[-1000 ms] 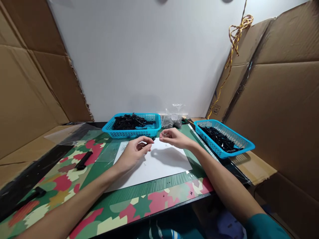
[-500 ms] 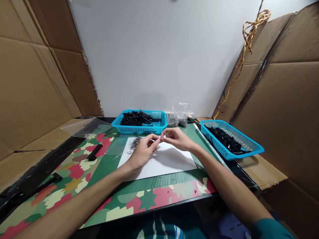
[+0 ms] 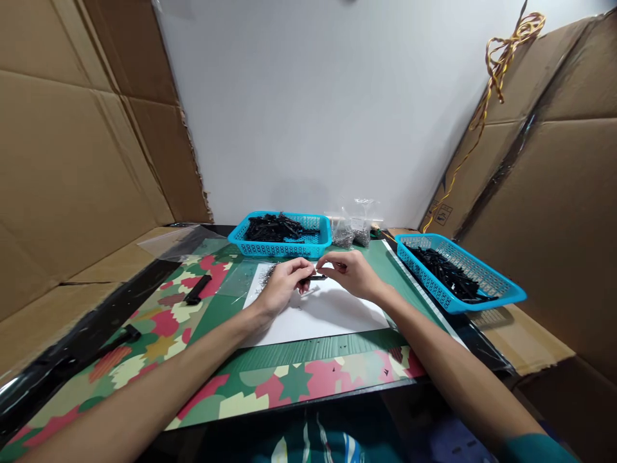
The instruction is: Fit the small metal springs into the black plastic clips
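Note:
Over the white sheet (image 3: 332,318), my left hand (image 3: 282,286) grips a slim black plastic piece (image 3: 318,278) between thumb and fingers, its end pointing right. My right hand (image 3: 355,273) is just beside it, thumb and forefinger drawn together close to the left fingertips. Whatever the right fingers pinch is too small to make out. A heap of tiny metal parts (image 3: 266,275) lies on the sheet, partly hidden behind the left hand.
A blue basket (image 3: 284,249) of black plastic pieces stands at the back, another blue basket (image 3: 450,302) at the right. Clear bags (image 3: 354,231) of small metal parts lean by the wall. Two black tools (image 3: 197,289) lie on the left of the patterned table cover. Cardboard walls flank the table.
The black plastic piece now shows between my hands, where it was hidden before. My right fingers have shifted slightly along it. The whole view has swung a little to the left.

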A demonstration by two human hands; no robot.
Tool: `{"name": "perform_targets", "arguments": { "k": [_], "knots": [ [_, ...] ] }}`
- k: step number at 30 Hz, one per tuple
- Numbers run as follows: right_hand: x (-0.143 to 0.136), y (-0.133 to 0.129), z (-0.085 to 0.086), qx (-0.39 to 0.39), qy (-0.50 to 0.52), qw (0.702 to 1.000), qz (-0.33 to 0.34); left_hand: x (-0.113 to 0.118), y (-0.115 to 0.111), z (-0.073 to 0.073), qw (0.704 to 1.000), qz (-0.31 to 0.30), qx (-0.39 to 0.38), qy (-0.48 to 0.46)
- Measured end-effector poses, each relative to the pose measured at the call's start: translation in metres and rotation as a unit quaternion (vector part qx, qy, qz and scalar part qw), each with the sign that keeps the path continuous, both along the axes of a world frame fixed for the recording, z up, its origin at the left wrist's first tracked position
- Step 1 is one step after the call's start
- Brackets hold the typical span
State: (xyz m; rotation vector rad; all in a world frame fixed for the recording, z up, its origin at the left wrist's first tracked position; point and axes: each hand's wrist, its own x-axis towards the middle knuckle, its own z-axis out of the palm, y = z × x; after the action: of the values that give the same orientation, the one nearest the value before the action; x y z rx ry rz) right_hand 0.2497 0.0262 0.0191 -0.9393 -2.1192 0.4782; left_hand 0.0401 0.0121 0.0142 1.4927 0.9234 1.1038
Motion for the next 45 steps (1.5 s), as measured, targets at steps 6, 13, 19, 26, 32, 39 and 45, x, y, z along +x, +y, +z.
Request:
{"name": "perform_targets", "arguments": {
  "k": [6, 13, 19, 26, 32, 39, 45],
  "knots": [
    [0.000, -0.001, 0.005, -0.008, 0.018, 1.000, -0.012, 0.002, -0.004, 0.003, 0.999, -0.024, 0.014, 0.026],
    [0.009, 0.010, 0.007, -0.123, 0.042, 0.989, -0.065, 0.000, -0.011, 0.003, 0.990, -0.076, 0.007, 0.117],
    [0.008, 0.021, -0.009, -0.202, 0.042, 0.974, -0.094, -0.001, -0.006, -0.008, 0.991, -0.041, -0.043, 0.118],
    [-0.002, 0.021, -0.017, -0.207, 0.003, 0.971, -0.121, -0.002, -0.006, -0.004, 0.986, -0.062, -0.065, 0.137],
    [-0.004, 0.020, -0.019, -0.172, -0.003, 0.975, -0.143, -0.004, -0.004, -0.004, 0.986, -0.084, -0.073, 0.124],
    [-0.007, 0.017, -0.020, -0.155, 0.001, 0.976, -0.150, -0.002, -0.003, -0.009, 0.991, -0.062, -0.076, 0.093],
    [-0.009, 0.018, -0.020, -0.153, -0.010, 0.976, -0.154, -0.001, 0.000, -0.015, 0.991, -0.048, -0.062, 0.110]
  ]
}}
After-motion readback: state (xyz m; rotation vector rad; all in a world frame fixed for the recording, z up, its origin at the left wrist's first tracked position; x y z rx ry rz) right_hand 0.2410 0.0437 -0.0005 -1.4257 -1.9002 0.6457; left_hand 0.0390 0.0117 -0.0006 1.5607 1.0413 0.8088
